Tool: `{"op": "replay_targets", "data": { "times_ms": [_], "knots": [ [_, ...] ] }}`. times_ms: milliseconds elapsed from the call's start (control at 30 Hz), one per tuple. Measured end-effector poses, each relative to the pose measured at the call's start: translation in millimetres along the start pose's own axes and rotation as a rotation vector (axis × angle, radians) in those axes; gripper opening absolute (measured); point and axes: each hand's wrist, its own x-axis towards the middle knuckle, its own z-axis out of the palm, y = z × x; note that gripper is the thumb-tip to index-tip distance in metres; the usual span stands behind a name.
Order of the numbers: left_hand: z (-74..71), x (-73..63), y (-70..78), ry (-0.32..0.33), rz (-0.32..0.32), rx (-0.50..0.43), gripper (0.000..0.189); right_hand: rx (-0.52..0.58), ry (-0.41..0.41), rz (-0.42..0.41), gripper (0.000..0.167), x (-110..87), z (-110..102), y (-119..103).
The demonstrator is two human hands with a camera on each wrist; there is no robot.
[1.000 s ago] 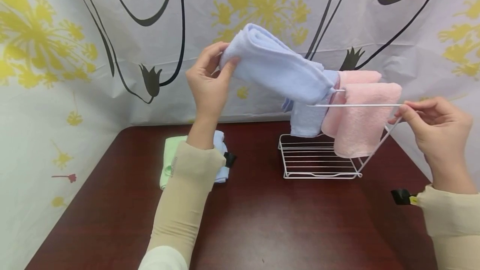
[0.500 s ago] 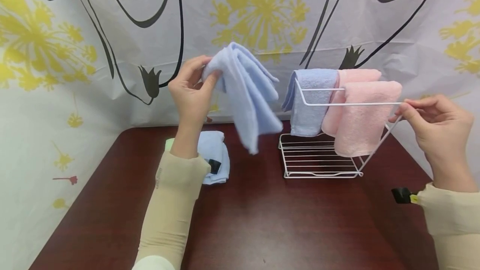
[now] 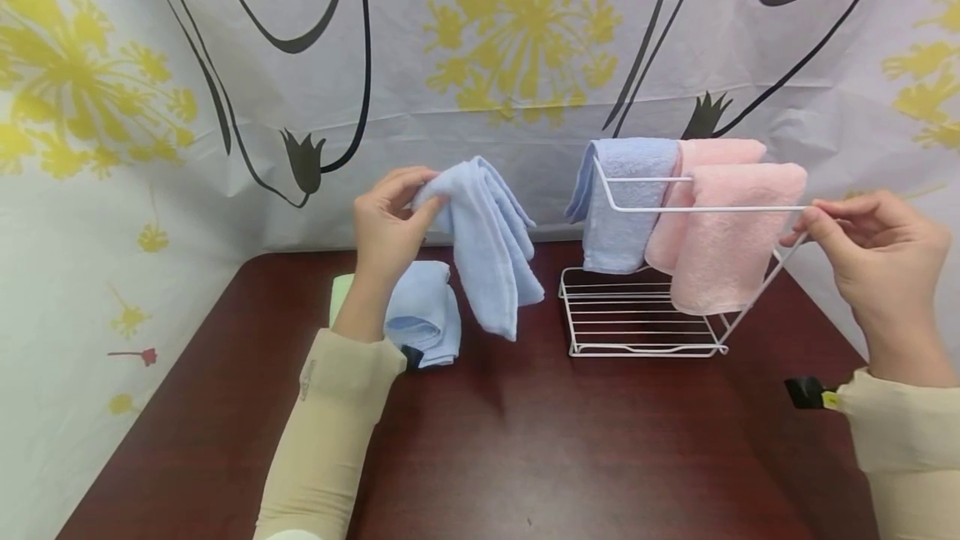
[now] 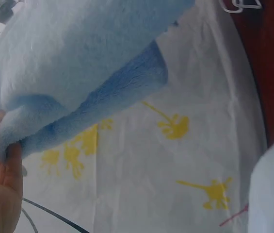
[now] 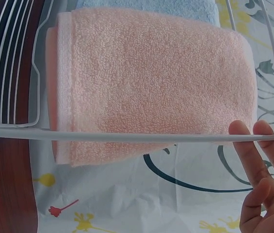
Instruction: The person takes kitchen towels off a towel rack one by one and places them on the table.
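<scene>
Left hand (image 3: 393, 219): mine, pinching one end of a light blue cloth between thumb and fingers, near the rack's left side.
Held blue cloth (image 3: 487, 248): soft, fuzzy pile; hangs from my fingers above the surface in long, loose folds tapering to lower corners.
Right hand (image 3: 881, 273): mine, thumb and fingers pinching the right end of the front upper bar.
Wire rack (image 3: 637, 209): thin, white, smooth rods; a rectangular grid base, a slanted side support and a rounded corner on the upper frame.
Front pink towel (image 3: 738, 248): looped terry with a flatter woven band near its edge; draped, the front bar crossing its face.
Rear pink towel (image 3: 663, 232): draped between the front pink and the hung blue.
Hung blue towel (image 3: 622, 227): terry, draped at the left.
Folded blue cloth (image 3: 426, 307): rounded layers, beside a green cloth (image 3: 341, 290) partly hidden by my arm.
Surface (image 3: 562, 440): dark reddish-brown, slightly glossy.
</scene>
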Motion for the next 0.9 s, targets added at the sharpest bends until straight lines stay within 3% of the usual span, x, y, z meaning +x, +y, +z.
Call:
{"op": "replay_targets", "data": {
  "times_ms": [267, 400, 500, 700, 900],
  "knots": [
    [-5.5, -15.4, -3.9, -0.144, -0.104, 0.049, 0.023, 0.01, 0.009, 0.003, 0.012, -0.4, 1, 0],
    [-6.5, -20.8, -5.1, -0.224, -0.145, 0.004, 0.022, 0.009, 0.008, 0.004, 0.012, -0.6, 0, 0],
    [-7.4, -23.1, -8.6, -0.286, -0.181, -0.018, 0.022, -0.002, 0.01, 0.001, 0.012, -0.6, 0, 1],
    [-8.4, -24.6, -14.2, -0.437, -0.233, 0.049, 0.02, 0.006, 0.02, 0.011, 0.012, -1.0, -1, 2],
    [-7.5, -24.6, -16.9, -0.574, -0.282, 0.026, 0.021, -0.007, 0.014, 0.006, 0.012, -1.3, -2, 1]
  ]
}}
